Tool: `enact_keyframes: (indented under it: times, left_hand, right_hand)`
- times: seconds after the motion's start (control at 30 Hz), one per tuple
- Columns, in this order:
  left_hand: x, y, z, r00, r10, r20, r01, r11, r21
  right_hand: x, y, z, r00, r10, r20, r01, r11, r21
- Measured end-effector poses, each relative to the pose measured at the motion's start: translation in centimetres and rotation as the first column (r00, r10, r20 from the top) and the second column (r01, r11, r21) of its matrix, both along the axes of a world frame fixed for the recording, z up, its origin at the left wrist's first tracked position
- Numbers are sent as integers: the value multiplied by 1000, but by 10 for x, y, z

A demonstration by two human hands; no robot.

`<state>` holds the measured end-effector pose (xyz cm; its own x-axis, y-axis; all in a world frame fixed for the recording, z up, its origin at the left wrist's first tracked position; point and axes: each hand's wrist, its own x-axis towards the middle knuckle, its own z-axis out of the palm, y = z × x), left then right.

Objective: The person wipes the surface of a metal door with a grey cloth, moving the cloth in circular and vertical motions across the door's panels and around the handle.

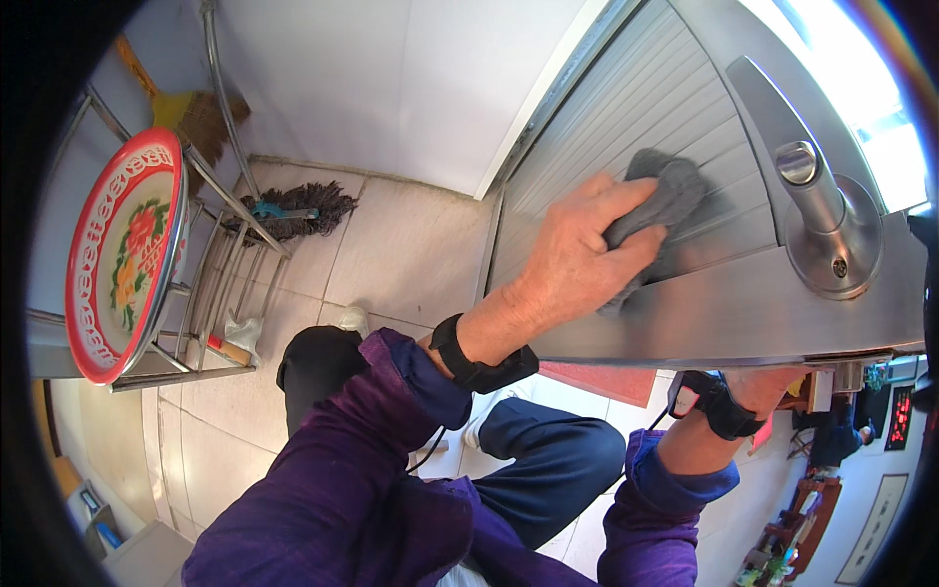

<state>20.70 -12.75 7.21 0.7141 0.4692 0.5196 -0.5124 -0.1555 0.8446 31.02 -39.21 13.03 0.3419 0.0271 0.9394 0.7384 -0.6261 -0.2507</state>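
Note:
My left hand point(585, 245) is closed round a bunched dark grey cloth point(665, 201), which presses against the ribbed panel of a brushed metal door point(626, 127). To the right of the cloth, the door carries a lever handle point(817, 196) on a round plate. My right hand point(768, 384) reaches up behind the door's near edge. Its fingers are hidden there, so its grip cannot be made out. Black straps circle both wrists.
A red-rimmed floral basin point(127, 254) stands tilted on a metal rack point(220, 284) at left. Behind the rack are a mop head point(303, 210) and a broom point(201, 112). A red mat point(602, 382) lies beneath the door. Another person point(836, 440) is at far right.

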Motion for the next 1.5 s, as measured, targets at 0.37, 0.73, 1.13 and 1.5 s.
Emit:
enact_keyframes:
  times: [0.37,0.73,1.13,1.5]
  left_hand:
    - [7,2,-292,656,-69,-751,-23,994,-111]
    - [6,12,-321,685,-203,-700,-10,958,-288]
    - [-43,15,-48,904,-350,-246,203,856,-475]
    - [-117,34,-21,990,-141,-23,126,937,-327]
  right_hand:
    - [-12,-9,-8,999,-33,0,33,999,-9]
    - [-16,32,-4,987,-11,160,34,989,-141]
    - [-4,103,63,964,34,264,-1,992,-125]
    - [-33,127,82,539,841,-43,-840,540,49]
